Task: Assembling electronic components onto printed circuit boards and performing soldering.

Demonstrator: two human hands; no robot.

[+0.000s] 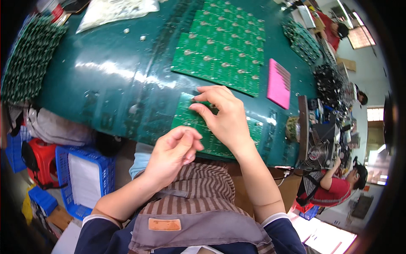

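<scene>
A green circuit board panel [182, 120] lies on the table's near edge, partly hidden under my hands. Over it, my right hand [226, 116] has its thumb and index fingertips close together at the board's upper left; whatever small piece may be between them is too small to make out. My left hand [175, 146] is curled at the board's lower left edge, thumb against the fingers, their contents hidden. Just beyond lies a stack of larger green panels [224, 46] carrying rows of round silvery parts. To its right rests a pink foam block [277, 86] with rows of small pins or parts.
On the green table [105, 84] are a clear bag of small white parts [118, 12] and two loose white pieces. Stacked boards [29, 55] stand at far left. Below are a blue basket [61, 173] and red stool [42, 163]. A small fan [317, 152] and co-workers are right.
</scene>
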